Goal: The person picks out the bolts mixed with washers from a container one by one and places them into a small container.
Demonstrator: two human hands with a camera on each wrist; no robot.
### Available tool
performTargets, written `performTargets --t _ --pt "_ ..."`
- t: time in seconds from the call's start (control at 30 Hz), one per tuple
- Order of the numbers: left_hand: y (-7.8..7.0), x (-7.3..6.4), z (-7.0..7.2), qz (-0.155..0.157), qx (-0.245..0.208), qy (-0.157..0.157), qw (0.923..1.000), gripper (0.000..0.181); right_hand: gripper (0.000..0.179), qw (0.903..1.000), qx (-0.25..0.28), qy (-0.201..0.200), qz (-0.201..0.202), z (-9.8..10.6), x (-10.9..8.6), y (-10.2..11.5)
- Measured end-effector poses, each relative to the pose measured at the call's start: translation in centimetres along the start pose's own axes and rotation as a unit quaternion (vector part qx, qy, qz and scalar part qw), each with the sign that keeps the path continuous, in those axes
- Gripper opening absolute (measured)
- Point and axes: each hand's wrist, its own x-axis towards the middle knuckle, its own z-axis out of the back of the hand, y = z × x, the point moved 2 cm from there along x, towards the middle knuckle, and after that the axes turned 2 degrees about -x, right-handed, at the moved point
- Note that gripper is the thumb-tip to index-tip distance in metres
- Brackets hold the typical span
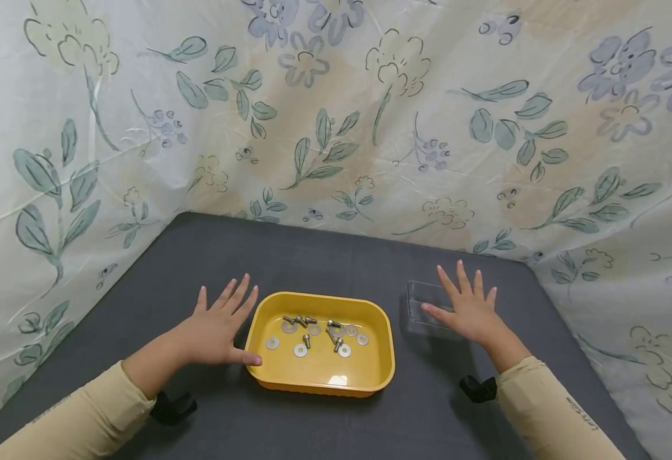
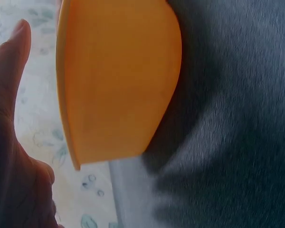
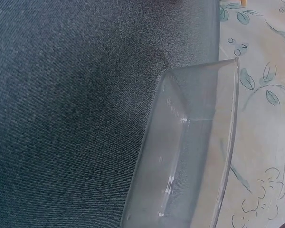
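Though glossy, a rounded yellow tray (image 1: 320, 367) (perhaps plastic).

The head camera looks forward and down across the tabletop (image 1: 324, 255). Low and close, the left wrist camera faces the yellow tray (image 2: 118, 80), the right one a clear box (image 3: 185, 142); the head view shares both.

From my end I can see a beige left sleeve (image 1: 83, 409) and a matching right sleeve (image 1: 554, 409), kinda wrinkly, dark lettering (image 1: 582, 413) along the right one. There's a chunky black piece (image 1: 173, 409) at each cuff (image 1: 131, 390).
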Motion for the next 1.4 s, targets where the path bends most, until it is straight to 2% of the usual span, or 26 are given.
performTargets --t 0.33,0.53,0.83,1.23,1.4 --pt "-1.3 -0.3 -1.0 -0.035 -0.017 0.055 0.9978 0.131 0.097 1.0 0.002 -0.001 0.002 -0.5 0.1 -0.2" --pt "-2.1 -0.7 -1.2 -0.047 -0.02 0.073 0.996 0.139 0.098 1.0 0.002 -0.003 0.002 -0.8 0.0 -0.2" --pt "-2.7 -0.4 -1.4 -0.058 -0.027 0.05 0.9967 0.138 0.095 0.9999 0.007 -0.007 0.011 -1.1 0.2 -0.3" --pt "-2.3 0.5 -1.5 -0.055 -0.035 0.071 0.9953 0.142 0.094 0.9998 0.012 -0.006 0.011 -1.2 0.1 -0.4" --pt "-2.3 0.7 -1.3 -0.054 -0.034 0.061 0.9961 0.138 0.097 0.9998 0.016 -0.005 0.011 -1.0 0.1 -0.3"
